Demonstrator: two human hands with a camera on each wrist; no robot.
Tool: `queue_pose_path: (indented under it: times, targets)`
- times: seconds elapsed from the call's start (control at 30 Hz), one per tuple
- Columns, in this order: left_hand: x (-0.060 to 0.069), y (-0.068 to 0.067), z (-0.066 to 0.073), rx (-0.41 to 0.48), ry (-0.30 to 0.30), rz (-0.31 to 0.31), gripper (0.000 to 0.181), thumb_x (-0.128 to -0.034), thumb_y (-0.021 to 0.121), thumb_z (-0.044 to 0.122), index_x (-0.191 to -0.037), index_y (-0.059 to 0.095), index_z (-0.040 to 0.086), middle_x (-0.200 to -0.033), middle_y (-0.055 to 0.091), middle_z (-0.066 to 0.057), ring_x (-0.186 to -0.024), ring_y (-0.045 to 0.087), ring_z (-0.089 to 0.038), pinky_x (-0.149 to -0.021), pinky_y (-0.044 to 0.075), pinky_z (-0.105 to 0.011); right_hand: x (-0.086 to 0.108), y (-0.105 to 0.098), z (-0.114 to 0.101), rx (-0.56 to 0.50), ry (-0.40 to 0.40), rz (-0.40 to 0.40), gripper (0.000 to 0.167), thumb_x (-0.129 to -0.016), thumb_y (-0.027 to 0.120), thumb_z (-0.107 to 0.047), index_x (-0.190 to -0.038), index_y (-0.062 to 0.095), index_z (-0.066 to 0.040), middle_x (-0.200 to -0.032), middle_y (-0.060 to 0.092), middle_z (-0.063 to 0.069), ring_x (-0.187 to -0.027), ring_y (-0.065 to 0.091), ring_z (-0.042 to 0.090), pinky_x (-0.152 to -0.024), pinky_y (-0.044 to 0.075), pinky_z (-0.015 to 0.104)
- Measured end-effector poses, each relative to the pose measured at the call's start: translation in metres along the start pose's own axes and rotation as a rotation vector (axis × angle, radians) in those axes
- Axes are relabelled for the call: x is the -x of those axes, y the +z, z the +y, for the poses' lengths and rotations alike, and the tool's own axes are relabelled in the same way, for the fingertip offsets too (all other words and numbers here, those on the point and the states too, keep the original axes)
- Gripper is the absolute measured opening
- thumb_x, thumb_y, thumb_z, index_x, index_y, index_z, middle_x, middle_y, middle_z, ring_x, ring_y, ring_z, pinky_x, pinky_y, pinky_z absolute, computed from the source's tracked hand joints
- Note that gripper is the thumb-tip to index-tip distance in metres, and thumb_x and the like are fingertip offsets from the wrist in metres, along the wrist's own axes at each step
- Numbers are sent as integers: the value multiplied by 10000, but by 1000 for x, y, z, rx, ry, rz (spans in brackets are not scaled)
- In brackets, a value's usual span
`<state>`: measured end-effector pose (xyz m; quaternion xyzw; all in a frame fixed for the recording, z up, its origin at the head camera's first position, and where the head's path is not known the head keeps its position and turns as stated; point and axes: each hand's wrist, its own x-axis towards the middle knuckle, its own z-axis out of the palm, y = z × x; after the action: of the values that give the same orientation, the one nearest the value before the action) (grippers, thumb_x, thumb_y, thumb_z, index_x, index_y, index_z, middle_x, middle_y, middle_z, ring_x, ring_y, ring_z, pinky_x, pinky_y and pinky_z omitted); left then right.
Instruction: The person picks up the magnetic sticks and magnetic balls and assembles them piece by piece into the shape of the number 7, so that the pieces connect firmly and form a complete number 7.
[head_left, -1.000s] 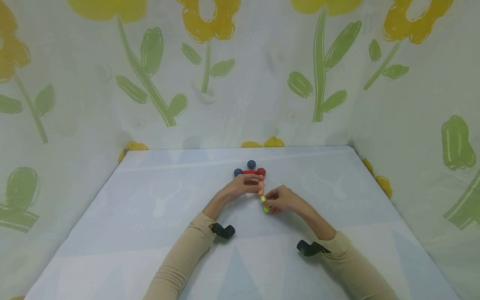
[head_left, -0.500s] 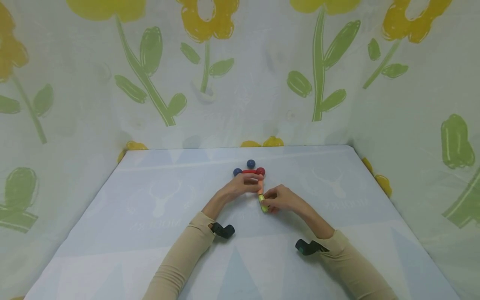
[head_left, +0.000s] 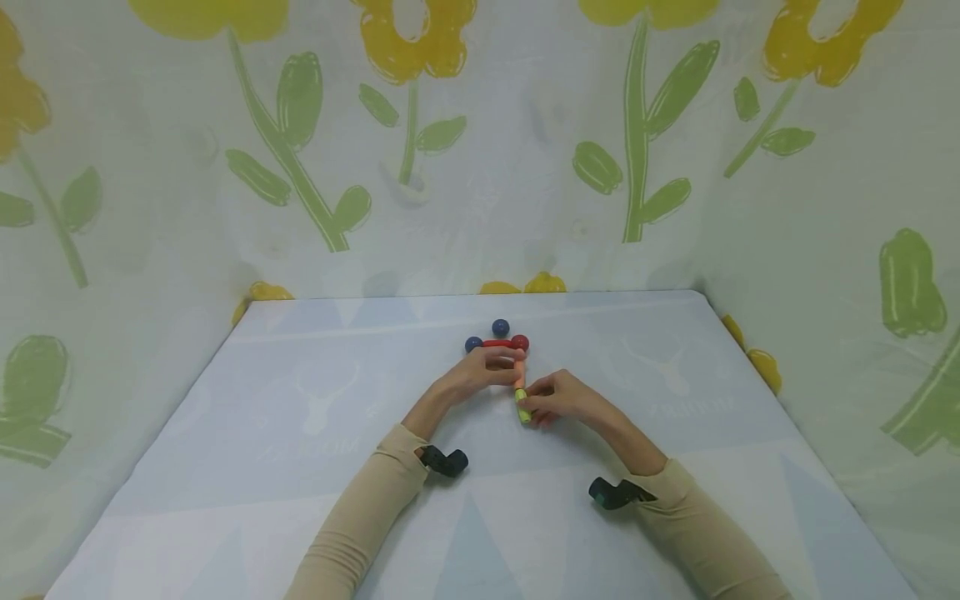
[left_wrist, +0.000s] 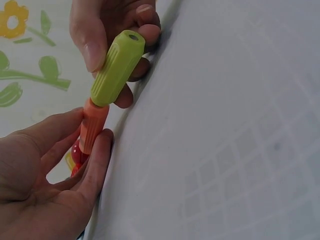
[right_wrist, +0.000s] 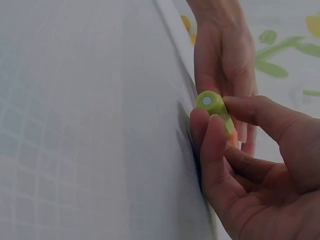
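Observation:
My left hand pinches an orange ridged magnetic rod between thumb and fingers. Pinched in my right hand is a yellow-green ridged rod, a round metal magnet showing in its free end. The two rods meet end to end in the left wrist view. Beyond the orange rod, a red ball sits at its far end. A red rod runs left from that ball to a blue ball.
Another blue ball lies behind the red rod, apart from it. The pale printed tabletop ends at a back edge close to the flowered wall covering. Black wrist cameras hang inward from both sleeves.
The right hand has swung the yellow-green rod slightly left, bringing it closer in line with the orange rod. The left hand keeps its hold and looks nearly still.

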<state>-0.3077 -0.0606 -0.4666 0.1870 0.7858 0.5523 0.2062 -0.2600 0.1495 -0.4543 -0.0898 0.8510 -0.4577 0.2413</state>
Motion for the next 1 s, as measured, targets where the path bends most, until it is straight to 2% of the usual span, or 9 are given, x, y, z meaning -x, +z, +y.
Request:
queue_pose_path:
  times: [0.27, 0.6, 0.8, 1.0]
  targets:
    - [0, 0, 0, -10, 14, 3, 451, -910, 704, 251, -1341, 600, 170, -1358, 603, -70, -1285, 540, -249, -1067, 460, -423, 0, -1, 1, -128, 15, -13, 454, -890, 720, -303, -1205, 655, 18, -882, 739, 84, -722, 696, 163, -706, 589, 275]
    - [-2, 0, -2, -23, 13, 7, 447, -900, 715, 261, -1329, 609, 197, -1342, 616, -43, -1285, 542, -224, -1071, 458, -409, -4, -1, 7, -242, 21, -56, 508, -904, 709, -295, -1265, 607, 47, -834, 725, 67, -698, 669, 125, -668, 559, 220]
    - [-1, 0, -2, -9, 20, 6, 444, -911, 701, 240, -1339, 600, 180, -1352, 610, -57, -1293, 533, -246, -1068, 461, -411, -10, -2, 10, -344, 71, -70, 522, -919, 690, -298, -1300, 582, 43, -842, 713, 48, -707, 657, 114, -651, 534, 184]
    - [-1, 0, -3, -17, 25, 14, 440, -915, 697, 222, -1342, 601, 179, -1358, 609, -51, -1290, 547, -243, -1068, 461, -410, -13, -3, 10, -364, 92, -61, 533, -943, 655, -328, -1315, 571, 44, -844, 714, 39, -728, 664, 112, -666, 541, 178]
